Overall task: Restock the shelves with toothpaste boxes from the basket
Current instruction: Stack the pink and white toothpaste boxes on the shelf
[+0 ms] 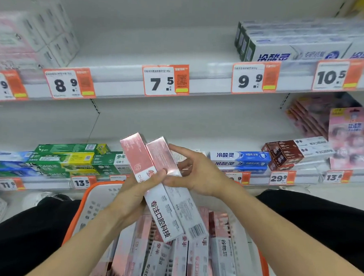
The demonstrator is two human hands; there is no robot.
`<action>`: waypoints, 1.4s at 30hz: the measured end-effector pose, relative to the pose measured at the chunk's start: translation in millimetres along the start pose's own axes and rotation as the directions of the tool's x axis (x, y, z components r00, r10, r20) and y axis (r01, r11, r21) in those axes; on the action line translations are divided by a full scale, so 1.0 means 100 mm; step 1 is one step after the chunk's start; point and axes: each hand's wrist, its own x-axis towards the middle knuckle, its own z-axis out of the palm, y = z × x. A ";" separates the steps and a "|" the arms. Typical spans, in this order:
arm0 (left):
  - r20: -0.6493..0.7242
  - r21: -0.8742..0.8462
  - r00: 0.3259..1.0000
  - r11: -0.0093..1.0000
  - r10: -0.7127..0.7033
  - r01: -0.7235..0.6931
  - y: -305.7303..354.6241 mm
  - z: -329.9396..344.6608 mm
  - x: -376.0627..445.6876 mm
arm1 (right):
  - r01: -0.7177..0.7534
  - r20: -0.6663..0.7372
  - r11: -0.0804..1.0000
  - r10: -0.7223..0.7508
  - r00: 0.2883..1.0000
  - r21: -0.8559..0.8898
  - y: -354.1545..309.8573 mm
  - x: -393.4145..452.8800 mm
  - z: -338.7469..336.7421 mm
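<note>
Fingers of the left hand (132, 190) curl round the lower part of a bundle of pink-and-white toothpaste boxes (158, 178), the thumb pressed across the front of them. Just to the right, the right hand (193, 174) clasps the same bundle from the other side, its fingers bent along the far face and its thumb near the left thumb. The boxes stand tilted, their pink ends pointing up and to the left, their white ends with a barcode hanging low over the basket (84, 208).

That basket, white with an orange rim, sits near the person between the black-clad legs and holds many more pink toothpaste boxes (191, 258) lying side by side.

Beyond the hands runs a lower shelf (305, 180). On its left lie green and yellow toothpaste boxes (70, 159), on its right blue-and-white boxes (239, 159) and then brown ones (281, 153). Higher up, the upper shelf (209, 90) carries orange price tags; the 7.5 tag (165, 80) hangs at its middle, with white boxes (287, 48) at far right.
</note>
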 end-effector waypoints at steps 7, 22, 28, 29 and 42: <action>-0.065 -0.003 0.998 1.000 -0.002 0.002 0.21 -0.02 0.01 | 0.040 0.102 0.995 -0.030 0.994 -0.096 -0.17 -0.07 -0.09; 0.067 0.185 0.961 0.943 0.269 -0.277 1.18 -0.06 -0.28 | 0.150 0.042 0.988 -0.151 0.988 0.024 -0.68 0.05 -0.08; -0.012 -0.029 0.920 0.920 0.391 -0.391 1.65 -0.23 -0.21 | 0.215 0.128 0.976 -0.210 0.969 -0.022 -1.25 0.26 -0.25; -0.046 -0.051 0.913 0.912 0.405 -0.407 1.70 -0.27 -0.19 | 0.235 0.089 0.971 -0.230 0.969 -0.041 -1.38 0.28 -0.27; -0.303 -0.121 0.913 0.939 0.274 -0.322 1.71 -0.63 0.03 | 0.249 -0.012 0.548 -0.427 0.904 -0.798 -2.56 1.38 -0.63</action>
